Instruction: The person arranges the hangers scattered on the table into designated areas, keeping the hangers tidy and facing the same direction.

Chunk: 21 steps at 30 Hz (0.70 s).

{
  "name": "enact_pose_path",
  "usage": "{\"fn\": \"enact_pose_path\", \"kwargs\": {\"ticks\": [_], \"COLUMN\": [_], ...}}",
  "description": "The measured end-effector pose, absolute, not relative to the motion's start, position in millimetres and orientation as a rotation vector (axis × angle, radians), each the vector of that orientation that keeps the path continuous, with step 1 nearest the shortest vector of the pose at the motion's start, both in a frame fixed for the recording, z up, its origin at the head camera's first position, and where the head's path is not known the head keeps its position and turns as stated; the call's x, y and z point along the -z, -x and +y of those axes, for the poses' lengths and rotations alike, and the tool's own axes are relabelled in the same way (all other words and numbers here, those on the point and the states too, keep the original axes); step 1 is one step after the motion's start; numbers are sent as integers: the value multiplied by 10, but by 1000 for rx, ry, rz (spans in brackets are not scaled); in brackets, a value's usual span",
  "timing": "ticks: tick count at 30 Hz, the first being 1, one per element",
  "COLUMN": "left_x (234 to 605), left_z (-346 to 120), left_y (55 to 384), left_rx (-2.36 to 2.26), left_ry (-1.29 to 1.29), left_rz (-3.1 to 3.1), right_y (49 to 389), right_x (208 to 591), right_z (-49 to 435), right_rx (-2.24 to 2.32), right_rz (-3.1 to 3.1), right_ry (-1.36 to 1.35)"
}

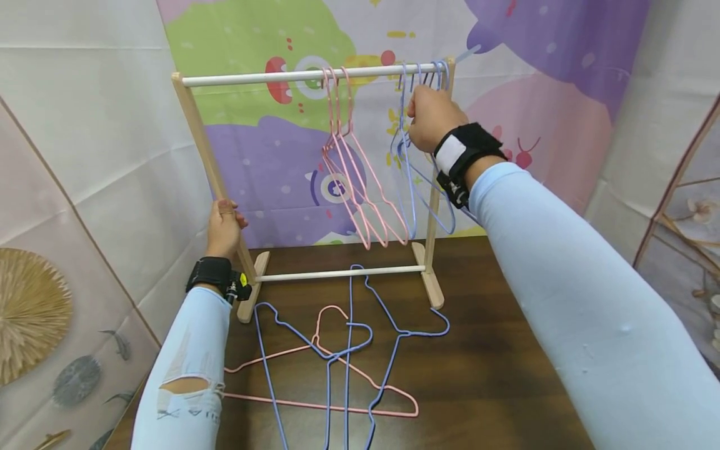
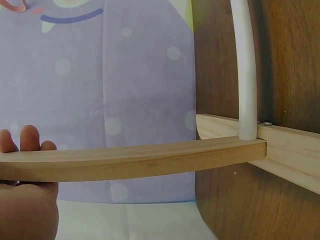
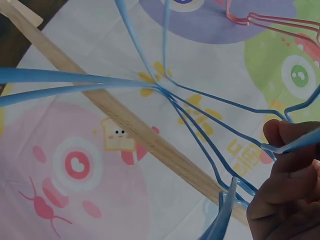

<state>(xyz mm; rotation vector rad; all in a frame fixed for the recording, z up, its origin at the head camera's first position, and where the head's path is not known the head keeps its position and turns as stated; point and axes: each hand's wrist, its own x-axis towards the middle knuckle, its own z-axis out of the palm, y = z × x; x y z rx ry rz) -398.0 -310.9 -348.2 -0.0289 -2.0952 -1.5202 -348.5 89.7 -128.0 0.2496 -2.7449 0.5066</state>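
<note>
A small clothes rack with wooden side posts and a white top rail stands on the table. My left hand grips its left post, fingers wrapped round the wood. At the rail's right end, my right hand pinches a blue hanger near its neck, among several blue hangers hanging close together. Three pink hangers hang left of them. In the right wrist view the curled fingers partly cover the hangers' necks.
Two blue hangers and one pink hanger lie overlapping on the brown table before the rack. A white lower bar joins the rack's feet. Behind stands a patterned cartoon backdrop, with pale fabric walls at both sides.
</note>
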Motion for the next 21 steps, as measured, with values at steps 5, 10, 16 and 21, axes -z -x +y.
{"fn": "enact_pose_path", "kwargs": {"ticks": [5, 10, 16, 21], "left_x": [3476, 3477, 3487, 3486], "left_z": [-3118, -3129, -3123, -3121], "left_y": [3994, 3996, 3996, 4006], "left_rx": [1539, 1539, 1524, 1530], "left_ry": [25, 22, 5, 9], "left_rz": [-2070, -2082, -2089, -2097], "right_y": [3459, 3439, 3375, 3206], "right_x": [1256, 1234, 1214, 1195], "right_z": [891, 918, 964, 957], "right_rx": [-495, -487, -455, -435], "right_rz": [-2755, -2754, -2718, -2665], "right_ry": [-256, -276, -375, -477]}}
